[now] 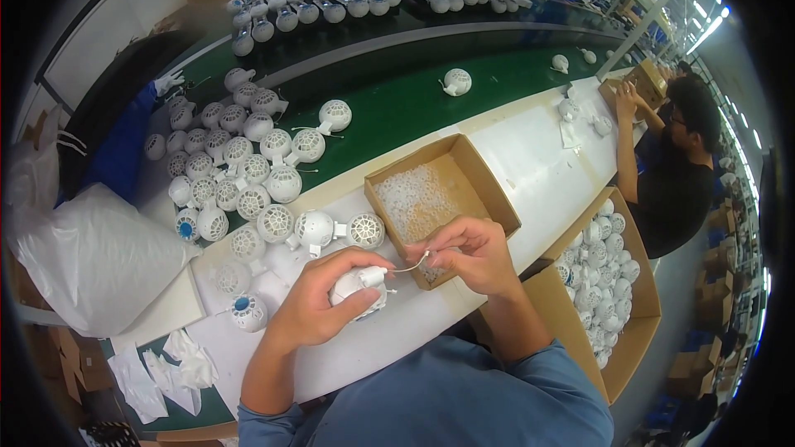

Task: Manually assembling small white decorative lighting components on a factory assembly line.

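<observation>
My left hand [319, 302] is closed around a round white fan housing [358, 290] with a short neck, held just above the white worktop. A thin pale cable [407, 268] runs out of the neck toward the right. My right hand [474, 258] pinches the cable's free end between thumb and fingertips. Behind it, an open cardboard box [464, 190] holds many tiny translucent white pieces [416, 199]. Several more white housings with slotted grilles [315, 230] lie close beyond my left hand. What the fingertips cover at the cable's end is too small to make out.
More housings [236, 149] crowd the left of the green conveyor belt [397, 124]. At right, a large carton [654, 314] is filled with white housings. A co-worker [691, 149] handles a box at far right. A white plastic bag [99, 257] stands left; racks of units [331, 8] line the back.
</observation>
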`<state>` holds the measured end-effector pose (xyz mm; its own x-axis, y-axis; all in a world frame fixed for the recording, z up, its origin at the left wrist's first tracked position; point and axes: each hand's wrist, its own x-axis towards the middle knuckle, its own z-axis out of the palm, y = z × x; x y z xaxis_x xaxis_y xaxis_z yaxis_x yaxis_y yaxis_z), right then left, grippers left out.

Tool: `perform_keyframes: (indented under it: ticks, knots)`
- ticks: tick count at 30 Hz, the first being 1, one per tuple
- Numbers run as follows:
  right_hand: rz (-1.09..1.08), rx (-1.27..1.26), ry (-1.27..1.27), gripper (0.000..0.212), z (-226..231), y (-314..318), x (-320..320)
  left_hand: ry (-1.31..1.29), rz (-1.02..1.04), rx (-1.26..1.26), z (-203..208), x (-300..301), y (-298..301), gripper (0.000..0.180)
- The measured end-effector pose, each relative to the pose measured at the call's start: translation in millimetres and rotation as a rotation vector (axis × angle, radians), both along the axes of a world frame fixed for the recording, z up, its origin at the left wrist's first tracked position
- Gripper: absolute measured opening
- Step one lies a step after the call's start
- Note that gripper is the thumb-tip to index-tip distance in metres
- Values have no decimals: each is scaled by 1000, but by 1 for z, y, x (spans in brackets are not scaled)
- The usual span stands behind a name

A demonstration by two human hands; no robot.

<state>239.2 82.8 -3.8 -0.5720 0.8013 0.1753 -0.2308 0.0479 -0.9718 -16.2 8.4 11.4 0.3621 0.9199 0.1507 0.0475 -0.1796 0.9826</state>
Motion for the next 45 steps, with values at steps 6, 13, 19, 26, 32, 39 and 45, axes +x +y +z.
perform_keyframes:
  ticks: [6,13,19,26,32,39,45]
  knots:
    - [-2,84,-64,12,4,1,-2,86,-26,-49,6,3,-2,31]
    - [28,23,-124,13,6,-1,0,128,-12,-20,4,3,0,31]
    - [31,191,-288,14,8,-7,-7,85,67,35,-4,2,2,33]
    - [-167,472,-148,13,-5,-17,-32,14,113,204,-12,16,-1,33]
    - [-91,78,33,10,-13,-27,-36,-120,89,139,-23,19,-4,27]
    - [-108,334,21,12,-9,-25,-32,-282,26,27,-27,22,-6,23]
    - [-292,1153,-200,23,13,-12,-27,-846,-261,-562,-27,26,-7,19]
